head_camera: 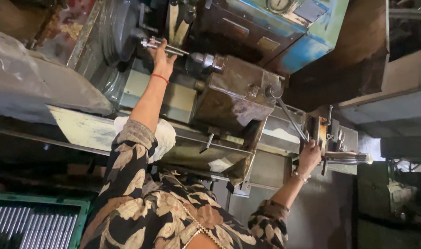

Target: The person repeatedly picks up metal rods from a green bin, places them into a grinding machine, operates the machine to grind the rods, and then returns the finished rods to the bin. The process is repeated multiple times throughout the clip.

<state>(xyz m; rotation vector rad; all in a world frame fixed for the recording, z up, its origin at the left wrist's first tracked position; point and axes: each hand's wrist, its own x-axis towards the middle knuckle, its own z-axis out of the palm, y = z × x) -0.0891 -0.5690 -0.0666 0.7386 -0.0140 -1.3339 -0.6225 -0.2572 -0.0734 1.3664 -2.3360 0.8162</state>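
Grimy lathe bed (173,99); left hand (162,57) closed on steel rod (166,46), right hand (309,157) clasping lever (291,117).

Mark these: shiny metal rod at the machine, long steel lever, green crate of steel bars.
shiny metal rod (166,47), head view, mid-shaft
long steel lever (291,119), head view, mid-length
green crate of steel bars (40,200), head view, top rim

The left hand (162,56) reaches far up the scene on an outstretched arm, fingers curled shut, a red thread around its wrist. The right hand (309,156) stays nearer at right, fist clenched, elbow bent.
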